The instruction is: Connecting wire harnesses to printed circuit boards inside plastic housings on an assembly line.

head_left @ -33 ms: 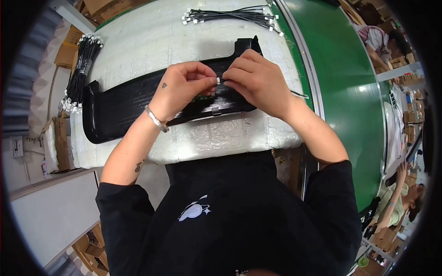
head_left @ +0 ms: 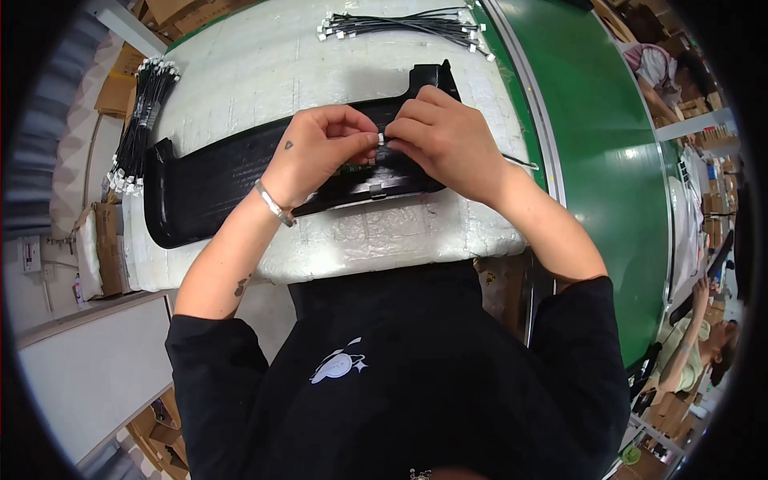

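Over the black moulded panel, the left hand pinches a white plug connector in narrowed fingers, the right hand's hold unclear, seemingly a connector-handling step whose next move calls for steady alignment.

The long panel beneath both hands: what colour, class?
The panel is shiny black, seen best in the head view.

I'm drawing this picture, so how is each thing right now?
White connector: held
Left hand: pinching it
Right hand: curled nearby, grip unclear
Black panel: lying on white padding
Green board: mostly hidden
Left cables: bundled
Far cables: bunched, lying crisscrossed
Bracelet: worn
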`<action>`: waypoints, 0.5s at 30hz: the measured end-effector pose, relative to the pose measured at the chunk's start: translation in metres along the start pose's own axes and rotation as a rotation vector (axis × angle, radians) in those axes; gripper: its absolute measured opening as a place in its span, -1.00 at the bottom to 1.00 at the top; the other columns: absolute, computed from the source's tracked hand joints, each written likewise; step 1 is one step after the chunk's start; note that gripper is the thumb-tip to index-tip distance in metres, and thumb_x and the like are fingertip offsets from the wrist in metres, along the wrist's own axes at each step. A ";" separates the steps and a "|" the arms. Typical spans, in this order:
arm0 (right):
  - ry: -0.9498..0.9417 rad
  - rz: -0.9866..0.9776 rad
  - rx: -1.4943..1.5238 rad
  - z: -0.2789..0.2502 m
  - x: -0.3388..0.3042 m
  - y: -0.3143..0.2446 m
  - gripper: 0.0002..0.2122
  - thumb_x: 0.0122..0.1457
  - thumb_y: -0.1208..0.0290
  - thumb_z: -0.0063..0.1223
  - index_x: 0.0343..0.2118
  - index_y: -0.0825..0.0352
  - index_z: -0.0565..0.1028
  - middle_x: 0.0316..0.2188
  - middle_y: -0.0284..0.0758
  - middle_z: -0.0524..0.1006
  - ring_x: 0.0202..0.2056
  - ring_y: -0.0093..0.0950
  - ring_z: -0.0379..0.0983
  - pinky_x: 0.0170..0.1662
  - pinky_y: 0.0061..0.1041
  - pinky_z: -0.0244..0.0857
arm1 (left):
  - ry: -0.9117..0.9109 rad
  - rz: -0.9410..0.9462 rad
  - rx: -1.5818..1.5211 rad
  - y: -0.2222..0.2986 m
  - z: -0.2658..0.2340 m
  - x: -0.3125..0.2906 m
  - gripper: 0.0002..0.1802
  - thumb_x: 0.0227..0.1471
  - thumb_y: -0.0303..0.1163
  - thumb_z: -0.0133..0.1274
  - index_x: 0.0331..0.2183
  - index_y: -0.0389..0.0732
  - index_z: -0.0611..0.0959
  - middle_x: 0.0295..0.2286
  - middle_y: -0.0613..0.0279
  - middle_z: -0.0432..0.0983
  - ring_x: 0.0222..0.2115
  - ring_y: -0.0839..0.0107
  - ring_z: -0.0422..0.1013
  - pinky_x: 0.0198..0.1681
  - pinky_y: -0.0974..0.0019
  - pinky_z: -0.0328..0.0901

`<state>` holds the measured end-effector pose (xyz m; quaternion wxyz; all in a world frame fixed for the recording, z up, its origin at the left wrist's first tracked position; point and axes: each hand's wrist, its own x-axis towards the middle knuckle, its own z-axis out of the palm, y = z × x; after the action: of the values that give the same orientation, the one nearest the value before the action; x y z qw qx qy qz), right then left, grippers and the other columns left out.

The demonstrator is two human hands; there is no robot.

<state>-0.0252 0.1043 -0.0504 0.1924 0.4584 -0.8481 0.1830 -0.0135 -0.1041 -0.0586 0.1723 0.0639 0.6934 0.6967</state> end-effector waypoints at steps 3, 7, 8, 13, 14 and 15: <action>-0.156 0.034 -0.019 0.014 0.004 0.000 -0.90 -0.10 0.53 0.07 -0.45 0.30 0.50 -0.47 -0.35 0.44 -0.38 -0.35 0.45 -0.37 -0.42 0.36 | 0.002 -0.009 0.079 -0.007 -0.005 0.002 -0.92 0.03 -0.55 0.08 -0.36 -0.35 0.59 -0.48 0.24 0.55 -0.47 0.56 0.47 -0.37 0.53 0.40; -0.277 -0.021 -0.031 0.022 0.009 0.003 -0.94 -0.13 0.54 0.06 -0.53 0.33 0.53 -0.51 -0.28 0.48 -0.45 -0.30 0.50 -0.39 -0.37 0.40 | 0.025 0.249 0.630 -0.015 -0.021 0.007 -0.81 -0.07 -0.44 0.17 -0.33 -0.27 0.61 -0.54 0.22 0.56 -0.48 0.46 0.49 -0.40 0.46 0.37; -0.278 -0.013 -0.031 0.025 0.007 0.006 -0.94 -0.13 0.54 0.06 -0.53 0.33 0.53 -0.51 -0.28 0.48 -0.45 -0.30 0.50 -0.39 -0.37 0.40 | 0.060 0.294 0.774 -0.006 -0.026 0.008 -0.73 -0.15 -0.40 0.23 -0.32 -0.25 0.61 -0.47 0.15 0.56 -0.50 0.35 0.49 -0.40 0.40 0.38; -0.320 0.023 0.091 0.029 0.004 0.012 -0.94 -0.03 0.50 0.12 -0.53 0.35 0.51 -0.56 -0.30 0.46 -0.49 -0.28 0.45 -0.42 -0.35 0.34 | -0.074 0.467 1.182 -0.003 -0.071 0.002 -0.29 -0.33 -0.26 0.35 -0.06 -0.16 0.49 0.02 0.14 0.32 0.05 0.17 0.22 0.11 0.17 0.16; -0.323 0.023 0.092 0.029 0.004 0.012 -0.94 -0.03 0.50 0.12 -0.53 0.35 0.51 -0.56 -0.30 0.46 -0.49 -0.28 0.45 -0.42 -0.35 0.34 | -0.146 0.440 1.165 -0.007 -0.077 0.001 -0.12 -0.41 -0.15 0.38 0.04 -0.11 0.43 0.11 0.14 0.23 0.14 0.10 0.11 0.19 0.11 0.05; -0.337 0.046 0.115 0.028 0.004 0.013 -0.94 -0.02 0.48 0.11 -0.53 0.34 0.53 -0.55 -0.31 0.48 -0.47 -0.29 0.47 -0.39 -0.35 0.37 | -0.146 0.438 1.162 -0.012 -0.081 -0.001 -0.12 -0.41 -0.15 0.38 0.04 -0.11 0.43 0.11 0.14 0.23 0.14 0.10 0.11 0.19 0.11 0.05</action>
<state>-0.0421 0.0943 -0.0748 0.0169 0.4735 -0.8667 0.1563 -0.0373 -0.1810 -0.0728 0.0092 0.3353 0.9163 0.2188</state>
